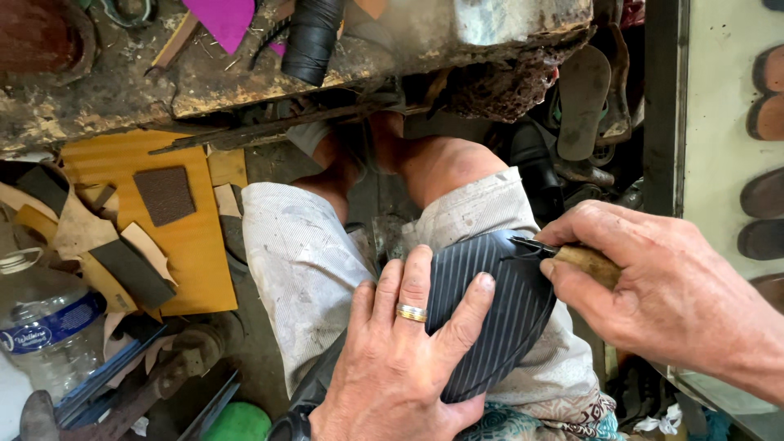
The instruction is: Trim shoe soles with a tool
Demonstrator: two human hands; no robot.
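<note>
A black ribbed rubber sole [490,314] is pressed on the right knee by the left hand [400,359], fingers spread. A wooden-handled knife [572,255] is gripped by the right hand [653,286]. A blue-labelled plastic bottle [41,327] lies lower left.

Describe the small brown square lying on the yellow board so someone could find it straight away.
Left of the person's knees lies a yellow board on the cluttered floor. On its upper part sits a dark brown rough-textured square, the only grainy patch there; the scraps beside it are smooth, tan or black.

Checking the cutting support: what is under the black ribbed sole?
The black ribbed sole rests on the person's thigh in pale striped shorts. What lies directly beneath it is covered by the sole and the left hand.
</note>
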